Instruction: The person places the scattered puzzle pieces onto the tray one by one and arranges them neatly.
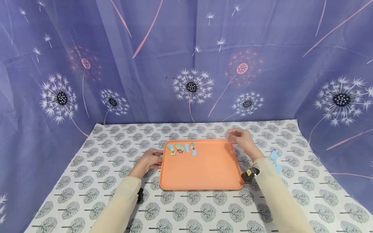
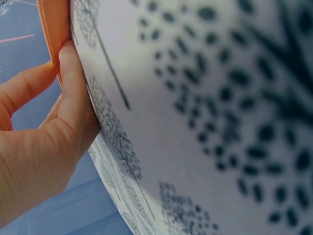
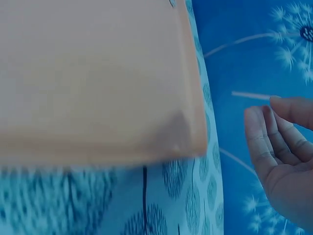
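An orange tray (image 1: 204, 171) lies on the cloth between the two hands. My left hand (image 1: 149, 160) is at its left edge; in the left wrist view, the thumb and a finger of that hand (image 2: 54, 117) pinch the tray's rim (image 2: 53, 29). Over the far right corner is my right hand (image 1: 242, 139), its fingers loosely bent. The right wrist view shows this hand (image 3: 286, 156) apart from the tray (image 3: 98, 88), with nothing visible in it. Several small colourful flat pieces (image 1: 180, 149) lie in a row at the tray's far left; their exact kind is unclear.
Light-blue flat pieces (image 1: 274, 154) lie on the tree-patterned tablecloth (image 1: 306, 183) right of the tray, partly beside the right sleeve (image 1: 279, 191). A purple dandelion-print curtain (image 1: 151, 81) stands behind the table and along both sides.
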Demonstrator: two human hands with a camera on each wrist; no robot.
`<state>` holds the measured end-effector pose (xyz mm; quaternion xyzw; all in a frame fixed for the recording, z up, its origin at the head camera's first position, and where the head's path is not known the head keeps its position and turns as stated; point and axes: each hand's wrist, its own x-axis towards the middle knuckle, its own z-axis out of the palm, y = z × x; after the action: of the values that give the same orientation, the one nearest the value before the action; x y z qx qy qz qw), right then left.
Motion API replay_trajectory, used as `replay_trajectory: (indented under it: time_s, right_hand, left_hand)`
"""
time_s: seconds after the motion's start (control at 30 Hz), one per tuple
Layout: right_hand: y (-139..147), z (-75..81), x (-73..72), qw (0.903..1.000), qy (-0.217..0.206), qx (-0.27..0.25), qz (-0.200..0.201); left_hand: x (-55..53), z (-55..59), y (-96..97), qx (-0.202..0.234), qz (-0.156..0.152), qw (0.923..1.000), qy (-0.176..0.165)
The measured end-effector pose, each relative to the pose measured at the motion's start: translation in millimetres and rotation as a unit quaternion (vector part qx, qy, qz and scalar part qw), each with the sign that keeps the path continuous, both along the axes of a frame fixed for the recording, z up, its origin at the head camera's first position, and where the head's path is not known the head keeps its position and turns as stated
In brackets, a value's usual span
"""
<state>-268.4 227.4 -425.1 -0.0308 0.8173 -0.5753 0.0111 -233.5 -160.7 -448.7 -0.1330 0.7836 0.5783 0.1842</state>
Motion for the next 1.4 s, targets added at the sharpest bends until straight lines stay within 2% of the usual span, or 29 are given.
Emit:
replay_trajectory:
  time_s: [0.27,0.67,0.83,1.03,1.4]
  right_hand:
    - [36.5,-2.7,11.8,0.9997,-0.008,0.017,-0.018]
    - [90.1,-2.2,36.0,0.9944,-0.013,0.086,-0.059]
    - [111.8,-6.6,45.7,0.9937,-0.026,0.074,-0.080]
    - [135.1,-11.9,50.7,0.9894,-0.038,0.096,-0.102]
    - [149.9,-18.0,62.5,0.9896,-0.025,0.074,-0.121]
  left_hand:
    - [1.7,-1.5,2.0,0.001,0.001,1.0000,-0.001]
    - [0.2,3.4,1.9,0.004,-0.005,1.0000,0.001]
    - [0.0,2.8,1.6,0.000,-0.007,1.0000,0.002]
    - [-0.9,-0.3,0.5,0.004,-0.003,1.0000,0.000]
    - [-0.7,3.3,0.9,0.002,-0.002,1.0000,-0.003]
